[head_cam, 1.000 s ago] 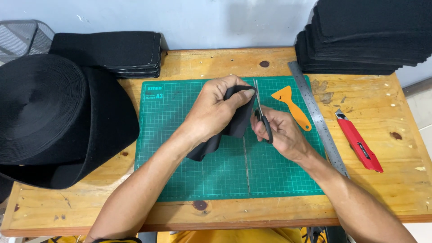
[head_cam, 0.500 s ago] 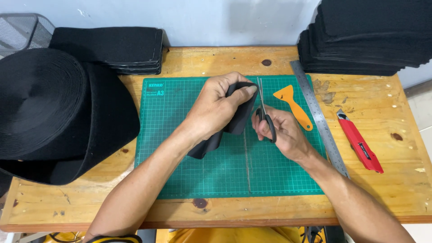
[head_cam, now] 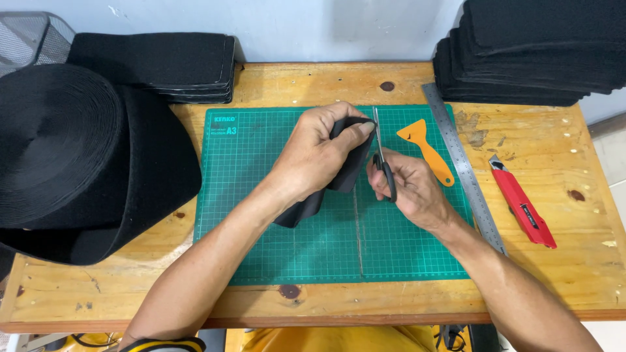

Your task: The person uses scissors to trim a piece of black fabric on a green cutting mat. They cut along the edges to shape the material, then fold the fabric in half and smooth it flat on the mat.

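This is a small craft or fabrication workshop. A raw wooden workbench [head_cam: 195, 296] stands against a plain pale wall and carries a green gridded cutting mat [head_cam: 261, 215], a steel ruler [head_cam: 464, 171], an orange plastic scraper [head_cam: 425, 151] and a red utility knife [head_cam: 521, 202]. A big roll of black strip material [head_cam: 72, 156] and 2 stacks of cut black pieces [head_cam: 163, 62] [head_cam: 528, 52] crowd the bench's edges.

A wooden workbench [head_cam: 195, 300] carries a green cutting mat [head_cam: 261, 228] at its centre, with a large roll of black fabric [head_cam: 72, 156] at the left. A steel ruler [head_cam: 466, 173] and red utility knife [head_cam: 521, 202] lie right of the mat; stacks of black pieces [head_cam: 528, 52] fill the far corners.
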